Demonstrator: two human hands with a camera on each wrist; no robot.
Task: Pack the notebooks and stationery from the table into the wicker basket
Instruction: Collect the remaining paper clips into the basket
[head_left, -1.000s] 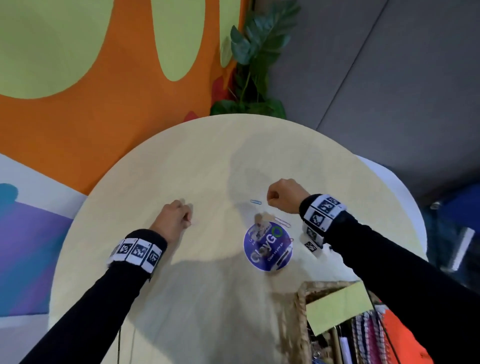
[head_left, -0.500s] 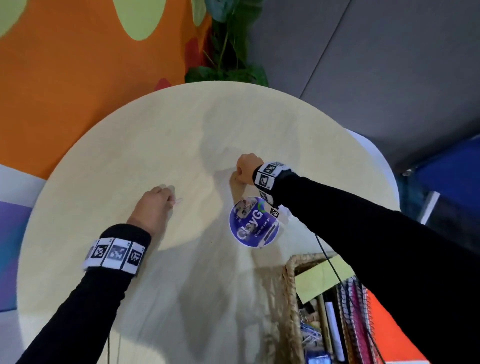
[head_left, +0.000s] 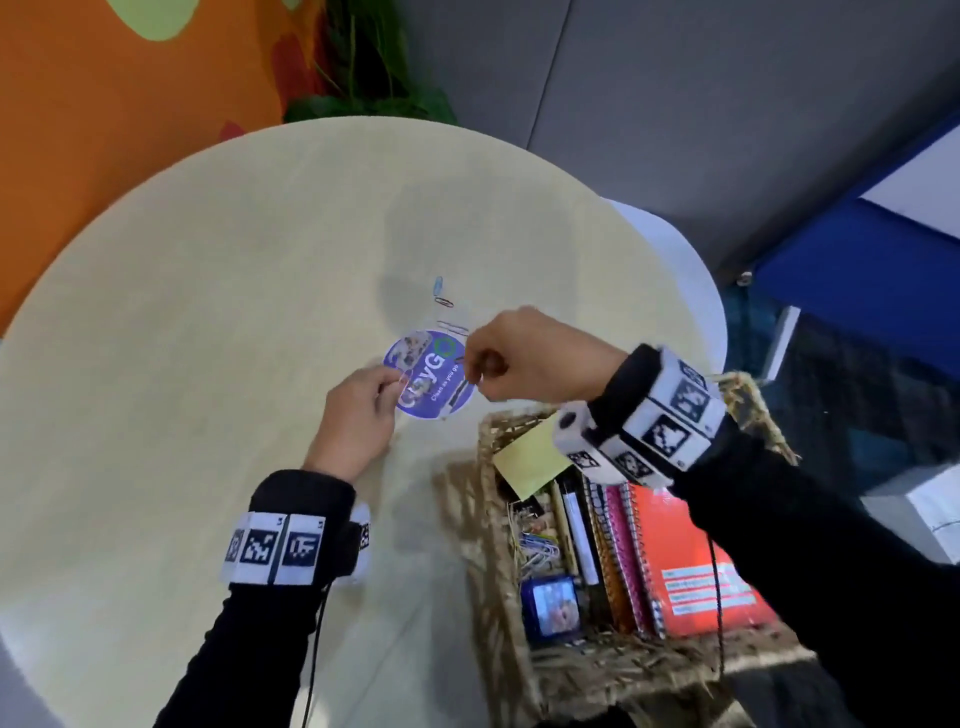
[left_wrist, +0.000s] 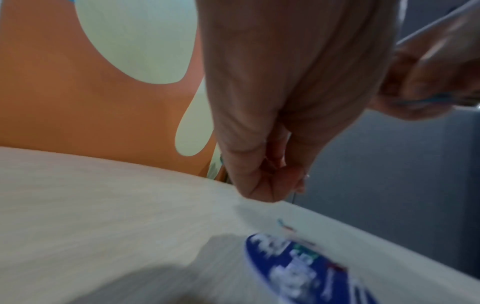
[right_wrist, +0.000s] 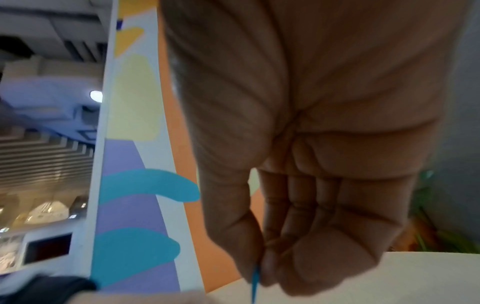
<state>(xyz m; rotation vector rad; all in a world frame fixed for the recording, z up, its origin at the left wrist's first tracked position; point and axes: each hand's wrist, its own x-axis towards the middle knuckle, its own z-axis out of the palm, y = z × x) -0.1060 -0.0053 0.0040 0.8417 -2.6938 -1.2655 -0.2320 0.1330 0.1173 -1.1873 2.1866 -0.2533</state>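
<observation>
A round purple sticker disc (head_left: 428, 374) lies on the pale round table (head_left: 208, 312). My left hand (head_left: 392, 382) is at the disc's left edge, thumb and forefinger pinching a small pale paper clip. My right hand (head_left: 470, 364) hovers over the disc's right side; in the right wrist view its fingertips (right_wrist: 270, 273) pinch a thin blue paper clip (right_wrist: 255, 277). Loose on the table just beyond the disc lie a blue clip (head_left: 439, 285), a reddish clip (head_left: 444, 301) and a pale clip (head_left: 454, 327). The wicker basket (head_left: 597, 670) stands at lower right, under my right forearm.
Inside the basket are an orange spiral notebook (head_left: 691, 561) with others beside it, a yellow sticky pad (head_left: 530, 460), a heap of paper clips (head_left: 535, 545) and a small blue box (head_left: 550, 605). A plant (head_left: 363, 78) stands behind the table's far edge.
Both hands have come together at the purple disc: the left moved right to it, the right drew back from the far clips. The view tilted down and shows more of the basket.
</observation>
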